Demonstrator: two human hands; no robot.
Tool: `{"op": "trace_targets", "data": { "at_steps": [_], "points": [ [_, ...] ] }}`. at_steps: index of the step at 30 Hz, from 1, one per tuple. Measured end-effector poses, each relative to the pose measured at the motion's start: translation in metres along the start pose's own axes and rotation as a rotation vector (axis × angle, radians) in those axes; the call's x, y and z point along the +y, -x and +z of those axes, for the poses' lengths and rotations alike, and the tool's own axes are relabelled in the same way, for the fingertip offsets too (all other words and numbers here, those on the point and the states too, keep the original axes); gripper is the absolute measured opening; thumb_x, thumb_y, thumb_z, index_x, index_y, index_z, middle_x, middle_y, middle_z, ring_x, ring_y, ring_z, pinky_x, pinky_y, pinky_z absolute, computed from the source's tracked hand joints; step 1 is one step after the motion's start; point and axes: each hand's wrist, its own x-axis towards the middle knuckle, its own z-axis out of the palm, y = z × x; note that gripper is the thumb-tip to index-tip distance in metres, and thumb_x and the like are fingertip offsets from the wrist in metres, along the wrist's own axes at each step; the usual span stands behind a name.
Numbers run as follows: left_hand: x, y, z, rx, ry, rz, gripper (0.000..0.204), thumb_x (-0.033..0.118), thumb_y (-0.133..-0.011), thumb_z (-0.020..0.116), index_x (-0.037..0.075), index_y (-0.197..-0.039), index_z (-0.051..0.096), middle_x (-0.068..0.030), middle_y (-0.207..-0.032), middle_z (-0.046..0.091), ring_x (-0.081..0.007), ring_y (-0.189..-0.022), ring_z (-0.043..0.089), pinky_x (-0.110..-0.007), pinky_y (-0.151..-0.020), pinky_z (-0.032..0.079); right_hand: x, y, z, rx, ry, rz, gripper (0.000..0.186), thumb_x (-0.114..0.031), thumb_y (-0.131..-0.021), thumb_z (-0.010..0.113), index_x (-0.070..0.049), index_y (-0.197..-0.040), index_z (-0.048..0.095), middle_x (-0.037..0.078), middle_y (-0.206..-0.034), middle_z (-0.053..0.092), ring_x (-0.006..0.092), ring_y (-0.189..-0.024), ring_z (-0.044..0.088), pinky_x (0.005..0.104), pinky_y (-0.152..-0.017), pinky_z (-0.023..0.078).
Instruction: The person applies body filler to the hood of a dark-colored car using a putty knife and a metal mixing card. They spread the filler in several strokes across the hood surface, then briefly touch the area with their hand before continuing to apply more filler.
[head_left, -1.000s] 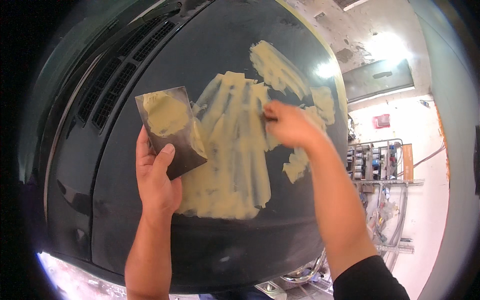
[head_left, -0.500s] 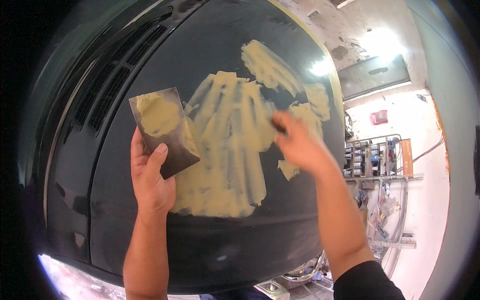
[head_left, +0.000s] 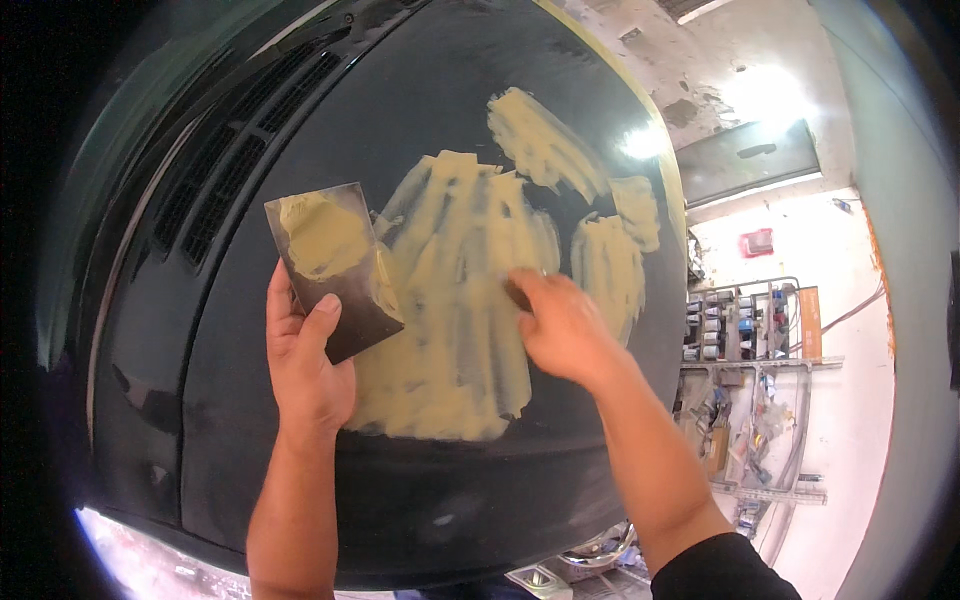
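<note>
Yellow-beige body filler [head_left: 430,385] lies smeared in a broad streaky patch on a dark car hood [head_left: 400,90]. Smaller filler patches [head_left: 545,140] sit farther off and to the right. My left hand [head_left: 310,375] grips a dark rectangular mixing board [head_left: 352,330] by its lower end, thumb on top. A mound of the same filler [head_left: 325,240] rests on the board's upper half. Pinched in my right hand [head_left: 568,332] is a small dark spreader [head_left: 517,294], mostly covered by the fingers. It is over the right part of the big patch.
Slotted vents [head_left: 225,195] run along the hood's left side. Yellow masking tape [head_left: 655,115] edges the hood at the far right. Beyond it stand a rack of cans and bottles [head_left: 720,325] and a white wall [head_left: 855,400]. Chrome trim [head_left: 605,550] shows below the near edge.
My right hand has moved left and nearer with the spreader, off the gap between the patches. The right-hand patch shows more fully. My left hand stays nearly still with the board.
</note>
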Motion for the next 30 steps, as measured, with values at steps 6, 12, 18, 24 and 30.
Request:
{"op": "trace_targets", "data": {
  "at_steps": [6, 12, 18, 24, 30],
  "points": [
    [0.002, 0.001, 0.001, -0.010, 0.002, 0.006, 0.053, -0.001, -0.087, 0.050, 0.005, -0.139, 0.039, -0.0108, -0.129, 0.054, -0.0241, -0.117, 0.055, -0.040, -0.101, 0.045, 0.011, 0.013, -0.017, -0.061, -0.051, 0.001, 0.040, -0.009, -0.083, 0.056, -0.004, -0.123, 0.053, 0.020, -0.117, 0.060, 0.0375, -0.113, 0.054, 0.0456, -0.094, 0.044],
    [0.003, 0.001, 0.005, -0.029, -0.013, -0.013, 0.053, -0.001, -0.087, 0.050, 0.004, -0.139, 0.038, -0.0118, -0.129, 0.054, -0.0244, -0.117, 0.055, -0.040, -0.101, 0.045, 0.015, -0.084, -0.035, 0.124, -0.092, 0.049, 0.039, -0.007, -0.084, 0.054, -0.003, -0.122, 0.054, 0.021, -0.114, 0.063, 0.0372, -0.109, 0.058, 0.0416, -0.093, 0.045],
    [0.000, -0.001, 0.003, -0.018, -0.025, -0.004, 0.054, -0.002, -0.087, 0.051, 0.004, -0.139, 0.038, -0.0116, -0.128, 0.053, -0.0213, -0.117, 0.053, -0.036, -0.102, 0.042, -0.004, -0.060, -0.005, 0.067, -0.015, 0.040, 0.040, -0.009, -0.084, 0.052, -0.006, -0.123, 0.052, 0.022, -0.110, 0.063, 0.0387, -0.106, 0.058, 0.0462, -0.090, 0.045],
    [0.004, 0.001, 0.003, -0.001, 0.012, -0.016, 0.054, -0.002, -0.087, 0.051, 0.004, -0.139, 0.038, -0.0114, -0.128, 0.053, -0.0210, -0.118, 0.052, -0.035, -0.102, 0.041, 0.014, -0.034, -0.018, 0.022, -0.092, -0.034, 0.038, -0.010, -0.083, 0.050, -0.007, -0.121, 0.054, 0.023, -0.107, 0.063, 0.0404, -0.106, 0.058, 0.0484, -0.090, 0.045],
    [-0.005, 0.001, 0.007, -0.031, 0.022, -0.041, 0.054, -0.001, -0.087, 0.052, 0.004, -0.139, 0.039, -0.0105, -0.128, 0.053, -0.0202, -0.118, 0.052, -0.035, -0.102, 0.041, 0.044, -0.120, -0.045, 0.131, -0.050, 0.046, 0.038, -0.009, -0.080, 0.050, -0.003, -0.117, 0.057, 0.022, -0.112, 0.063, 0.0399, -0.108, 0.057, 0.0447, -0.089, 0.046]
  ]
}}
